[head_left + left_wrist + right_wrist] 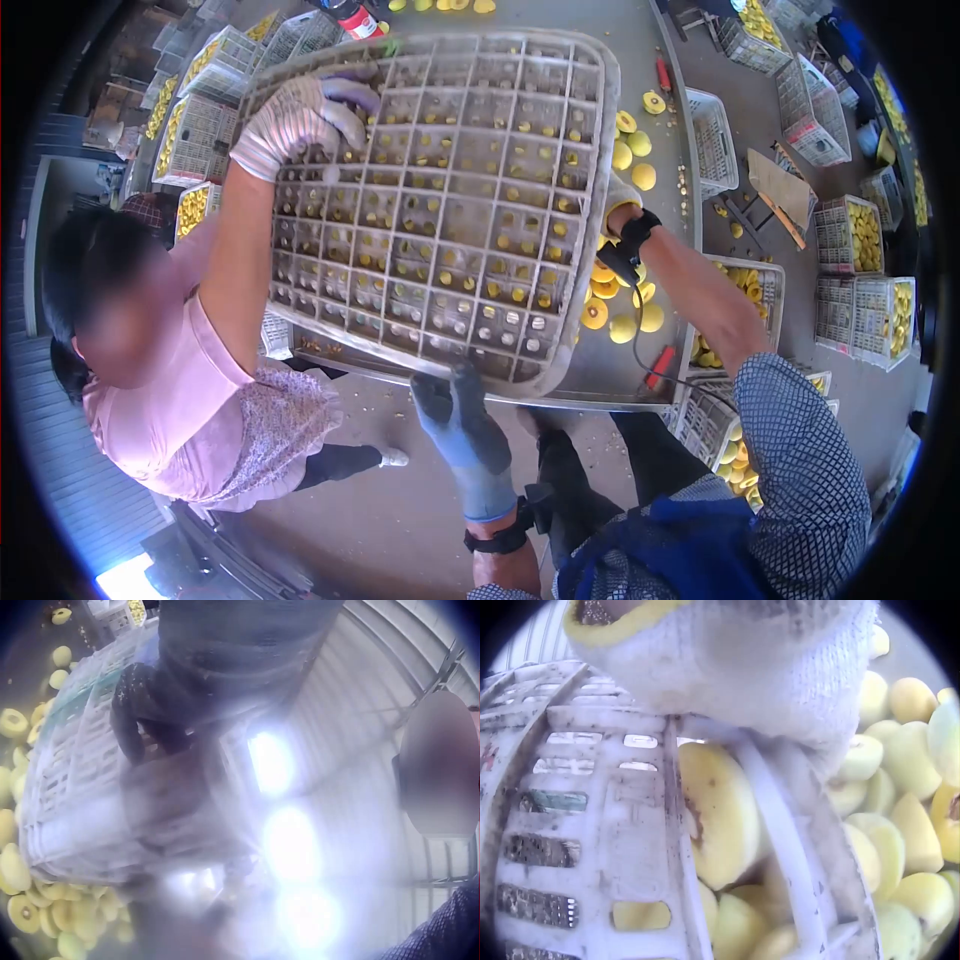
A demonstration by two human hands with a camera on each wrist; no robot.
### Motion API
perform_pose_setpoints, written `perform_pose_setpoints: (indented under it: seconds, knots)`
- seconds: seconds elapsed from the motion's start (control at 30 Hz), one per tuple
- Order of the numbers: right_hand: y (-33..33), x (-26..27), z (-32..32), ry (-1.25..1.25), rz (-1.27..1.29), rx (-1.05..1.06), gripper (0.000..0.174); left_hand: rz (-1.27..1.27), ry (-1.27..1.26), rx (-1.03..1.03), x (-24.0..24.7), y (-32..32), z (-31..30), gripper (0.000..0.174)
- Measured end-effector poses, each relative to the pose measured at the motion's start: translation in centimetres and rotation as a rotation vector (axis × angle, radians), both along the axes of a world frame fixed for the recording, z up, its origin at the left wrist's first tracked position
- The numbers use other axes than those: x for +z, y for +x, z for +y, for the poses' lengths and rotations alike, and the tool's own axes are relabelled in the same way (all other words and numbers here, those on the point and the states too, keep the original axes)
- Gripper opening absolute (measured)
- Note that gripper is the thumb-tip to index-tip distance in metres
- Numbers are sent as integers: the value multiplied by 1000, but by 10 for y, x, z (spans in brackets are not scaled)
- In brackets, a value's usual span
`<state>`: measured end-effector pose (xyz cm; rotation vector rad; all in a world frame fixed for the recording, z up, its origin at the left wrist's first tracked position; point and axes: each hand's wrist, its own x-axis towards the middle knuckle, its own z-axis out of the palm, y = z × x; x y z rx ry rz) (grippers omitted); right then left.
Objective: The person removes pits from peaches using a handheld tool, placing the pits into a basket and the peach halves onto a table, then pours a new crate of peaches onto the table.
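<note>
A grey-white plastic crate [478, 205] is tipped over the metal table, its gridded underside facing me in the head view. My left hand [465, 435], in a blue-grey glove, grips the crate's near edge, with dark fingertips bent over it in the left wrist view. At the right side, my right hand [622, 192] holds the crate wall in a white knit glove [765, 675] with a yellow cuff; its fingers are hidden. Another person's gloved hand [310, 120] grasps the far left side. Yellow halved peaches [595, 313] show beneath and beside the crate.
The other person [170, 370] stands at the left, close to the table. A red-handled tool [660, 367] lies near the table's [600, 375] front edge, another red one farther back. Crates of peach halves [850, 235] stand on the floor at right, more at left.
</note>
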<state>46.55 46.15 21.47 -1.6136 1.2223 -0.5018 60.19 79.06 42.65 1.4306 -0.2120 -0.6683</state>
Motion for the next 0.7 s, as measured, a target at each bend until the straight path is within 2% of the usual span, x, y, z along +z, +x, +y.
perform_pose_setpoints:
  seconds: [0.1, 0.17, 0.27, 0.3, 0.33, 0.43, 0.53, 0.57, 0.6, 0.63, 0.67, 0.7]
  knots:
    - [-7, 85, 2, -107, -155, -57, 52, -33, -63, -29, 31, 0, -3, 37]
    - [-15, 137, 8, -252, -43, -3, 51, -14, -165, -61, 39, -5, 0, 36]
    - [-24, 140, -9, -678, 316, -75, 37, 16, -185, -58, 34, -4, 30, 38]
    - [-27, 187, 38, -627, 369, -93, 37, 28, -202, -54, 21, -3, 51, 38]
    - [-34, 203, 63, -631, 383, -91, 38, 31, -209, -65, 7, -4, 75, 42]
    - [-57, 199, 127, -631, 61, 74, 40, 46, -206, -176, -17, -17, 117, 47]
    - [-68, 186, 202, -576, -188, 142, 43, 121, -200, -530, -26, -72, 98, 44]
    - [-70, 194, 241, -491, -305, 21, 45, 155, -200, -644, -31, -98, 102, 43]
    - [-53, 184, 267, -709, -487, 15, 36, 253, -170, -711, -42, -116, 121, 46]
    - [-52, 206, 300, -857, -474, 96, 39, 332, -133, -756, -60, -116, 156, 48]
    - [-46, 229, 331, -784, -482, 119, 40, 403, -69, -783, -74, -97, 182, 50]
    - [-42, 262, 365, -710, -489, 139, 41, 420, -58, -815, -66, -54, 220, 50]
